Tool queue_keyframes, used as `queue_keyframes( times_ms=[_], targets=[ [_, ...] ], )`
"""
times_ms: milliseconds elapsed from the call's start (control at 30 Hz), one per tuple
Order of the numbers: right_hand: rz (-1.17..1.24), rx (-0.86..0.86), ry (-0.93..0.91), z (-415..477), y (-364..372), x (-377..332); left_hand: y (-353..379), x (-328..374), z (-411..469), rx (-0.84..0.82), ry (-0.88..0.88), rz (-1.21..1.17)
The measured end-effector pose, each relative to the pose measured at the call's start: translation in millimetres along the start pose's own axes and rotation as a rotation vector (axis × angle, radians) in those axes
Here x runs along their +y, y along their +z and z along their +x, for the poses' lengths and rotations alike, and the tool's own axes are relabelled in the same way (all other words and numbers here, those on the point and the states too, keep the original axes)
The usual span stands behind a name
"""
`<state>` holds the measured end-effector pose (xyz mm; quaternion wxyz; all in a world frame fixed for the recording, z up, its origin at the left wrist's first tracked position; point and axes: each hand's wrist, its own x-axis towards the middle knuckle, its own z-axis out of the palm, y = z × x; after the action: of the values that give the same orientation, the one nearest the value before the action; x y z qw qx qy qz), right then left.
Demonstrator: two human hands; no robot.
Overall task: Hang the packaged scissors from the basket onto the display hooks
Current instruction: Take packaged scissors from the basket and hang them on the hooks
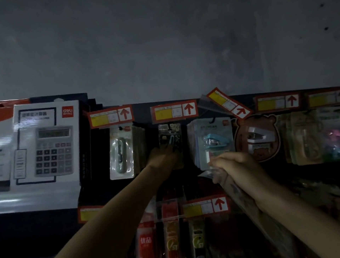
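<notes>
1. Lowest in the frame, red packs [145, 241] hang in a lower row behind a red and yellow price tag [205, 207].
2. The right hand [240, 168], right of centre, has its fingers curled round the top of a clear pack [232, 187] that trails down and to the right under the wrist. What the pack contains is too dim to make out.
3. The left hand [163, 157] reaches further in, at centre, with its fingertips on the lower part of the scissors pack [170, 136]. It lies in shadow, so I cannot tell whether it pinches the pack or only touches it.
4. The scissors pack hangs upright from a display hook [169, 123], just under a price tag [174, 110] with a red arrow.
5. In the same row, a blue stapler pack [216, 141] and a bear-shaped pack [257, 138] hang to the right, and a calculator box [47, 145] stands at the left.
6. A grey wall [158, 39] fills the upper half.
</notes>
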<state>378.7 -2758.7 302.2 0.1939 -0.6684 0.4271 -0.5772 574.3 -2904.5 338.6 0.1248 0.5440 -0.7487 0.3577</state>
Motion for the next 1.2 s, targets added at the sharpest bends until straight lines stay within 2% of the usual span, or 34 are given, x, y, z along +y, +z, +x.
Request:
queue_keyframes(
  times_ms=[167, 333, 567, 767, 967, 1200],
  targets=[
    [-0.019, 0.002, 0.017, 2, 0, -3, 8, 1, 10, -0.036, -0.019, 0.028],
    [-0.038, 0.009, 0.041, 6, -3, -5, 20, -4, 15, 0.02, -0.006, 0.031],
    [-0.049, 0.007, 0.034, 5, -5, -6, 36, -16, 21, -0.04, 0.065, -0.042],
    [-0.057, 0.007, 0.034, 6, -8, -4, 35, -16, 27, -0.043, 0.045, -0.019],
    [-0.078, 0.022, 0.067, 6, -13, 2, 32, -10, 31, -0.131, 0.009, -0.049],
    [-0.04, 0.087, 0.08, 0, -10, 3, 11, -5, 13, -0.046, 0.031, -0.121]
  ],
)
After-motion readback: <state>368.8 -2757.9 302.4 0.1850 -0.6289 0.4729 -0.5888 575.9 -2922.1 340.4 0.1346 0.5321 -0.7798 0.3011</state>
